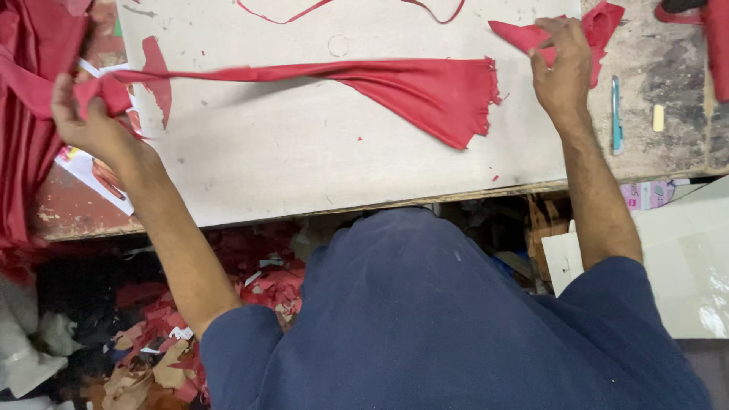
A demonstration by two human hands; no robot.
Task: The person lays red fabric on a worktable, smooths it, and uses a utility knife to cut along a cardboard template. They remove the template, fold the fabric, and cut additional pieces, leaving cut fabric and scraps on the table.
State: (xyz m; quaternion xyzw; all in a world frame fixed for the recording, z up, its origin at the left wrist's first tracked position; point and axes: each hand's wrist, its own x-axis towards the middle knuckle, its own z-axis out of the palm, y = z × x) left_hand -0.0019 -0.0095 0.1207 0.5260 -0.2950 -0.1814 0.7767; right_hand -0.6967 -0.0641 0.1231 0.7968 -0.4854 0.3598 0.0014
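Note:
A long strip of red fabric [395, 83] lies stretched across a pale cutting board [304, 167]. It widens to a frayed end near the right. My left hand [95, 121] grips the narrow left end of this strip, bunched in the fingers, at the board's left edge. My right hand [562, 64] is at the board's upper right corner, closed on a separate small red fabric piece [600, 23].
A pile of red cloth [30, 114] hangs at the far left. A thin red cord [342, 9] curls at the board's top. A blue pen [616, 114] and a small chalk piece [658, 118] lie on the worn table at right. Fabric scraps [190, 326] litter the floor.

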